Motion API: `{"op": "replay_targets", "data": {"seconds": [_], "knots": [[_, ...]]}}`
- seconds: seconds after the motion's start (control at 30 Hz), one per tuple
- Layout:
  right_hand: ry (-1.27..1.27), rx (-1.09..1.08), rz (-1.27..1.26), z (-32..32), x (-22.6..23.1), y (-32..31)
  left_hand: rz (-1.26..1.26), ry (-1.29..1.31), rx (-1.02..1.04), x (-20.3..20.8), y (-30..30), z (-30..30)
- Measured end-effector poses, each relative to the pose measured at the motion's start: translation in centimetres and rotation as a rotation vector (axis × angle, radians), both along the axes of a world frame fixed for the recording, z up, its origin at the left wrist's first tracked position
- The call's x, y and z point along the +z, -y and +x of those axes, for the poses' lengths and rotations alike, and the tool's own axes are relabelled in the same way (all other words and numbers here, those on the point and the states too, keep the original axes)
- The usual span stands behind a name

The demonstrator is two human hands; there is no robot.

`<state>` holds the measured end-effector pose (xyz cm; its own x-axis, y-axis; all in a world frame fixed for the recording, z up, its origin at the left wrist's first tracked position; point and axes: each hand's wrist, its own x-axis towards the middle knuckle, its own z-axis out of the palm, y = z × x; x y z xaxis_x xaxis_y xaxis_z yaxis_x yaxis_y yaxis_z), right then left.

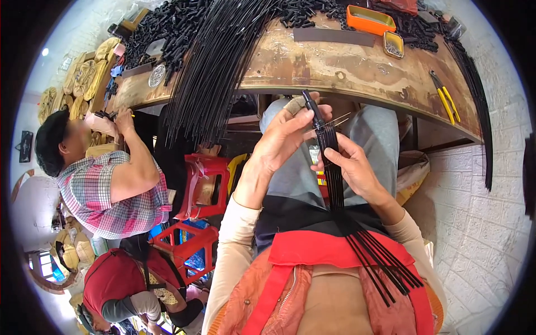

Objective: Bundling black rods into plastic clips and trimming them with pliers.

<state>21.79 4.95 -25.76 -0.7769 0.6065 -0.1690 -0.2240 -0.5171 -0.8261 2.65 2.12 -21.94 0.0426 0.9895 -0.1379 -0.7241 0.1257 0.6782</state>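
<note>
My left hand (277,140) is closed around a black tubular piece (313,109), held upright over my lap near the table edge. A tan wrap covers one of its fingers. From the tube's lower end hangs a bundle of thin black rods (335,192), which fans out across my red apron (312,248). The fingers of my right hand (360,172) are closed on that bundle just below the tube. Thin wires (338,120) stick out sideways between my hands. Part of the joint between rods and tube is hidden by my fingers.
The worn wooden table (312,64) bears a long heap of black rods (218,61), piles of black tubular parts (167,30), an orange box (371,21), a small metal tin (393,44) and yellow-handled pliers (445,99). Red stools (204,184) and two people (111,190) are at left.
</note>
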Motion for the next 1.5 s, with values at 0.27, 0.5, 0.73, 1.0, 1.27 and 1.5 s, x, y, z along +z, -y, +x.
{"op": "replay_targets", "data": {"seconds": [0.27, 0.5, 0.73, 1.0, 1.27, 1.5], "knots": [[0.011, 0.004, 0.029, -0.4, 0.1, -0.5, -0.004, -0.262, 0.074, -1.6, -0.5, -0.5], [0.033, -0.01, 0.024, -0.4, 0.3, -0.1, -0.093, -0.259, 0.157, -2.1, -0.4, 0.3], [0.039, -0.028, -0.002, -0.3, 0.0, -0.3, -0.076, -0.5, 0.286, -1.4, -0.5, 0.5], [0.095, 0.007, -0.013, -0.3, -0.1, -0.8, -0.016, -0.578, 0.107, -1.1, -1.1, -1.0], [0.084, 0.003, -0.039, -0.3, -0.3, -0.9, -0.009, -0.453, 0.089, -2.1, -1.2, -0.8], [0.089, 0.006, -0.041, -0.5, -0.2, -1.1, -0.045, -0.377, 0.104, -1.9, -0.6, -0.6]]}}
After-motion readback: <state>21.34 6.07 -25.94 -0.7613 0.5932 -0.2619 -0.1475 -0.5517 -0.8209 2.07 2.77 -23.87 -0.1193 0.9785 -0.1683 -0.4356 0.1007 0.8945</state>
